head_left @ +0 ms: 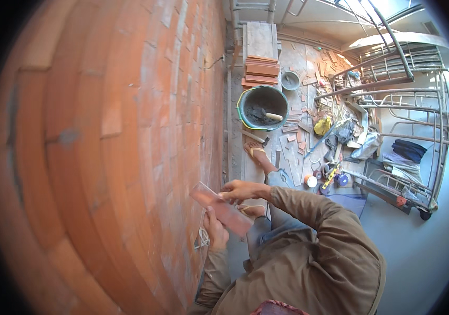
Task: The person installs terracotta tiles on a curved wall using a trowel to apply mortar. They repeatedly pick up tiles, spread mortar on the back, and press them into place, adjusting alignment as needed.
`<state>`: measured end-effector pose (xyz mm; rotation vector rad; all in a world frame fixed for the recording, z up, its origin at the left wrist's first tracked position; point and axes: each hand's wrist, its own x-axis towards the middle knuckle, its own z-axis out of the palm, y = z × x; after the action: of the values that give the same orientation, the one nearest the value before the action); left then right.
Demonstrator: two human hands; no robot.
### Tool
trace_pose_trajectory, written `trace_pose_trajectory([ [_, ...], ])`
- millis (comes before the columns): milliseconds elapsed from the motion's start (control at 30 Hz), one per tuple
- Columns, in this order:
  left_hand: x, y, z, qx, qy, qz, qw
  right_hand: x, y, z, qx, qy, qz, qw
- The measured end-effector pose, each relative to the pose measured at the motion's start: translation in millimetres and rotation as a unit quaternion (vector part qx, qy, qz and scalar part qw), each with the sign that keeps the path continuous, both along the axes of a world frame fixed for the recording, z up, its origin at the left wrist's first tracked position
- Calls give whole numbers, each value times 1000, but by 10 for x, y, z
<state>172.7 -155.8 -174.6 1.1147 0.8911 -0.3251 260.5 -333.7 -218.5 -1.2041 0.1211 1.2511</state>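
Observation:
A flat reddish brick slip [219,209] lies tilted between my two hands, close to a tall wall of red brick slips [130,131] on my left. My left hand [215,231] grips its lower edge from beneath. My right hand [240,190] rests its fingers on the slip's upper end, with the brown sleeve behind it. A white string [202,239] hangs by the wall under my left hand.
Below me a plank [253,157] carries a round tub of grey mortar with a trowel [262,107], a hammer [256,138] and a stack of brick slips [261,71]. Tools, offcuts and metal scaffold frames [392,89] clutter the floor at the right.

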Motion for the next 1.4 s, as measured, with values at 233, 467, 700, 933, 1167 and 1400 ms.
trace_pose_trajectory([
  [233, 1052, -1085, -1756, -79, 64, -121, 987, 422, -1141, -1494, -201, -166, -25, 965],
  [467, 992, -1936, -2613, 10, -28, -441, 897, 2107, -2381, -2714, -474, -386, -91, 786],
  [700, 544, -1946, -2753, 182, -165, -684, 687, 3401, -3280, -4619, -599, -381, -50, 702],
  [933, 857, -1978, -2822, 175, -152, -616, 753, 3573, -3453, -5620, -606, -456, 25, 651],
  [1167, 1088, -1977, -2816, 177, -144, -606, 762, 3733, -3539, -5608, -609, -371, 72, 697],
  [1400, 1131, -1989, -2839, 171, -149, -586, 778, 3965, -3827, -6222, -698, -384, 33, 603],
])
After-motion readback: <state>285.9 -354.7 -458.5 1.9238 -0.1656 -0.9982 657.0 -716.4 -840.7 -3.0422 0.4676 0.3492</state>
